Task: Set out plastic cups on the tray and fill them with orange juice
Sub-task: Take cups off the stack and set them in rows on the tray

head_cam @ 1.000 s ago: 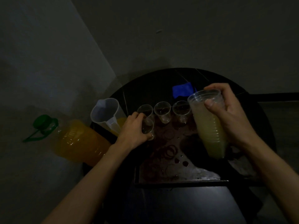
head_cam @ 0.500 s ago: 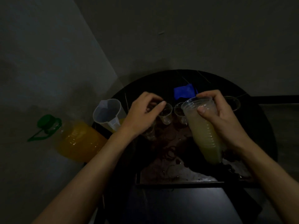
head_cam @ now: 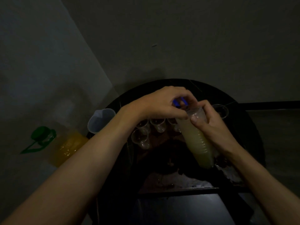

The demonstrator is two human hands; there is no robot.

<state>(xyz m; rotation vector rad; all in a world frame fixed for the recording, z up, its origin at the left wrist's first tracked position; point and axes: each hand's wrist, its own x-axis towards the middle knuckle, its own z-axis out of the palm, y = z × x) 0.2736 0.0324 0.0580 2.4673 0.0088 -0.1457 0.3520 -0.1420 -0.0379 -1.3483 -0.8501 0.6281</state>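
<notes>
Currently the right hand [head_cam: 212,127] grips the stack of cups [head_cam: 199,146], tilted above the tray [head_cam: 175,181], with its fingers [head_cam: 205,105] wrapped round the upper half. The left hand [head_cam: 162,104] pinches the rim of the top cup [head_cam: 193,112]. Single cups [head_cam: 141,138] stand at the tray's far side. Thin plastic is light, flexible and easily crushed, so take the rim lightly. Pull along the stack's axis, since nested cups probably stick.

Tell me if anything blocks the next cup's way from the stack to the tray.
Nothing visible does. The left hand is at the rim of the stack, which the right hand holds over the tray. The tray right of the front cup looks bare, though dim.
</notes>
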